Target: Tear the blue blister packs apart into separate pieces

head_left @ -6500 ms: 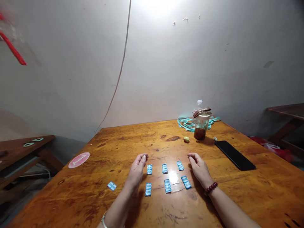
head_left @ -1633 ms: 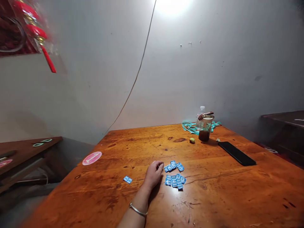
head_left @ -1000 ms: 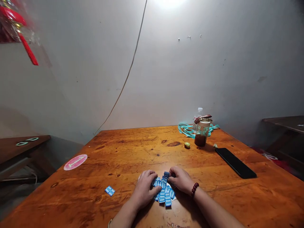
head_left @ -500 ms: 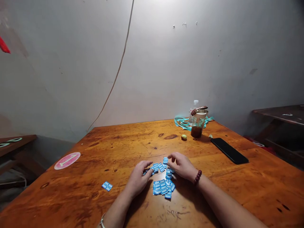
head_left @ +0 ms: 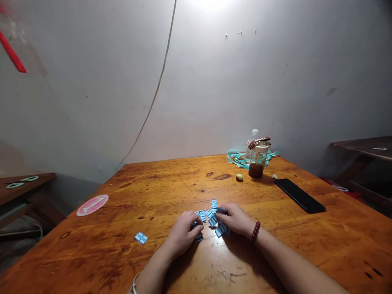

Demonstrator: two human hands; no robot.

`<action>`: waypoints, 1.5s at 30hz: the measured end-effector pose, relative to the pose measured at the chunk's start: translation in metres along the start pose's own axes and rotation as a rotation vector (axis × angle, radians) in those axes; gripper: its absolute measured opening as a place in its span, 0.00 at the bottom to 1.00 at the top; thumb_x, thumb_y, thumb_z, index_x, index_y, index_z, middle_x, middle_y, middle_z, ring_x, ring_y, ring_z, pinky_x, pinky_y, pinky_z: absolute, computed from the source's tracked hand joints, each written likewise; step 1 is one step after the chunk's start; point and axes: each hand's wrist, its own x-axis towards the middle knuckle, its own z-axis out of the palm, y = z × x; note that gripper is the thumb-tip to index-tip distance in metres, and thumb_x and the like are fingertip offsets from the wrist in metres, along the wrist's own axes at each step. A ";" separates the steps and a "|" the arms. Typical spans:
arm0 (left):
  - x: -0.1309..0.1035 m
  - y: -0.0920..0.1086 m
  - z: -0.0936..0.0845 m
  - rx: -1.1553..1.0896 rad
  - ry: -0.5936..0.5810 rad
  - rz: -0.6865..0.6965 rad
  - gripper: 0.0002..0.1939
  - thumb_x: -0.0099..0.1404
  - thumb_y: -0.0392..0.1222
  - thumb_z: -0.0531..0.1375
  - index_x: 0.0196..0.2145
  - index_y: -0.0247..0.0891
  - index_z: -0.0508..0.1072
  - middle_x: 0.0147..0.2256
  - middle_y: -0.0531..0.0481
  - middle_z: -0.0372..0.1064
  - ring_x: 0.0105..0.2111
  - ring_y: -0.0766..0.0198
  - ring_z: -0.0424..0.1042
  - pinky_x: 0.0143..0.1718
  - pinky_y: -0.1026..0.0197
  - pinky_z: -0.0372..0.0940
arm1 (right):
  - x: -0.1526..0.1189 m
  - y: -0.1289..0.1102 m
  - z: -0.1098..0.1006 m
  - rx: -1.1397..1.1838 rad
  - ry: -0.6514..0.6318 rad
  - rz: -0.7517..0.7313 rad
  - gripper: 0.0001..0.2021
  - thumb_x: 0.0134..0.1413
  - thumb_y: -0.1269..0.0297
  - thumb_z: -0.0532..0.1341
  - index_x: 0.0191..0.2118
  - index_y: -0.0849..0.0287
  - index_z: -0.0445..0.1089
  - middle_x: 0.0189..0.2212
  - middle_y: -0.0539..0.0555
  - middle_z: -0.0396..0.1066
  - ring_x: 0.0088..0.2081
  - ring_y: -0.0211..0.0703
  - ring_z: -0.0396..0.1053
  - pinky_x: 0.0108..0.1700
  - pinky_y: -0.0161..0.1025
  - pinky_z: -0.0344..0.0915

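Observation:
Small flat blue-and-white pieces (head_left: 213, 206) lie in a loose heap on the wooden table, some overlapping. My left hand (head_left: 185, 229) curls over the left side of the heap, its thumb and fingers closed around several pieces that show in the gap and below the thumb. On the right, my right hand (head_left: 235, 219) has its fingers bent round more pieces, with other pieces (head_left: 221, 229) under and beside it. Both hands rest low at the tabletop. Apart from the heap, a small group of blue-and-white pieces (head_left: 141, 238) lies to the left.
A black phone (head_left: 300, 196) lies at the right. Behind it stand a drink bottle (head_left: 256, 165) with dark liquid, a clear plastic bottle (head_left: 255, 132) and a turquoise strap (head_left: 238, 158). A small yellowish object (head_left: 239, 177) sits nearby. A pink round sticker (head_left: 92, 205) marks the table's left.
My hands have closed in on the pieces. The near cluster between my wrists has been pushed away from me and gathered under both hands. The view has shifted slightly.

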 end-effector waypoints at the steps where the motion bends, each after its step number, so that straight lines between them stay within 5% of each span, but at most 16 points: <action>1: 0.001 -0.001 -0.001 -0.017 0.044 -0.012 0.07 0.55 0.39 0.52 0.27 0.39 0.69 0.29 0.50 0.66 0.32 0.61 0.63 0.34 0.60 0.56 | 0.001 0.001 -0.003 0.027 0.016 0.007 0.14 0.49 0.63 0.50 0.18 0.62 0.62 0.16 0.46 0.59 0.20 0.31 0.54 0.22 0.28 0.48; 7: 0.004 -0.008 -0.003 -0.066 0.163 -0.059 0.10 0.57 0.43 0.51 0.28 0.39 0.70 0.29 0.48 0.67 0.33 0.60 0.65 0.35 0.60 0.58 | -0.001 0.006 -0.017 0.142 -0.145 0.103 0.14 0.49 0.61 0.50 0.20 0.62 0.64 0.15 0.46 0.58 0.18 0.31 0.52 0.21 0.29 0.49; 11: 0.004 -0.007 -0.002 -0.071 0.142 -0.054 0.10 0.57 0.42 0.51 0.28 0.39 0.70 0.29 0.48 0.67 0.33 0.59 0.65 0.35 0.59 0.58 | -0.001 0.008 -0.027 -0.138 0.218 0.182 0.12 0.45 0.63 0.54 0.37 0.61 0.66 0.30 0.53 0.66 0.31 0.38 0.61 0.31 0.32 0.54; 13: 0.004 -0.007 -0.001 -0.076 0.127 -0.045 0.10 0.57 0.42 0.51 0.28 0.39 0.70 0.30 0.47 0.67 0.33 0.59 0.65 0.35 0.59 0.59 | -0.002 0.006 -0.027 -0.202 0.236 0.144 0.14 0.45 0.63 0.54 0.40 0.59 0.65 0.33 0.54 0.65 0.33 0.39 0.61 0.34 0.32 0.54; 20: 0.006 -0.011 0.001 -0.084 0.105 -0.026 0.11 0.55 0.41 0.53 0.36 0.40 0.71 0.38 0.45 0.67 0.39 0.57 0.64 0.41 0.55 0.58 | -0.003 0.005 -0.005 -0.152 -0.029 0.062 0.12 0.37 0.63 0.60 0.34 0.57 0.67 0.31 0.51 0.65 0.32 0.39 0.61 0.31 0.32 0.54; 24: 0.006 -0.013 0.002 -0.132 0.137 -0.022 0.12 0.56 0.42 0.53 0.37 0.40 0.70 0.37 0.45 0.67 0.38 0.58 0.65 0.41 0.56 0.59 | 0.002 0.008 -0.001 0.034 0.035 0.127 0.01 0.39 0.69 0.57 0.23 0.60 0.64 0.23 0.48 0.64 0.26 0.35 0.61 0.27 0.29 0.53; 31: 0.007 -0.013 0.000 -0.229 0.220 -0.097 0.13 0.57 0.45 0.52 0.36 0.37 0.70 0.36 0.44 0.68 0.37 0.59 0.66 0.38 0.59 0.62 | 0.007 0.000 -0.005 0.380 0.118 0.141 0.14 0.47 0.59 0.53 0.18 0.61 0.58 0.15 0.45 0.56 0.19 0.31 0.55 0.20 0.27 0.50; 37: 0.007 -0.014 0.001 -0.290 0.256 -0.192 0.13 0.56 0.48 0.52 0.31 0.36 0.70 0.27 0.49 0.69 0.28 0.61 0.67 0.29 0.62 0.61 | 0.004 -0.004 -0.003 0.301 0.034 0.043 0.19 0.50 0.55 0.51 0.16 0.61 0.55 0.14 0.44 0.48 0.18 0.29 0.47 0.18 0.28 0.44; 45: 0.006 -0.008 -0.008 -0.819 0.310 -0.334 0.10 0.54 0.47 0.57 0.26 0.37 0.64 0.16 0.61 0.53 0.14 0.74 0.50 0.16 0.71 0.48 | 0.007 0.009 -0.008 0.058 0.244 0.058 0.20 0.54 0.53 0.45 0.20 0.61 0.58 0.17 0.46 0.53 0.21 0.31 0.54 0.21 0.28 0.49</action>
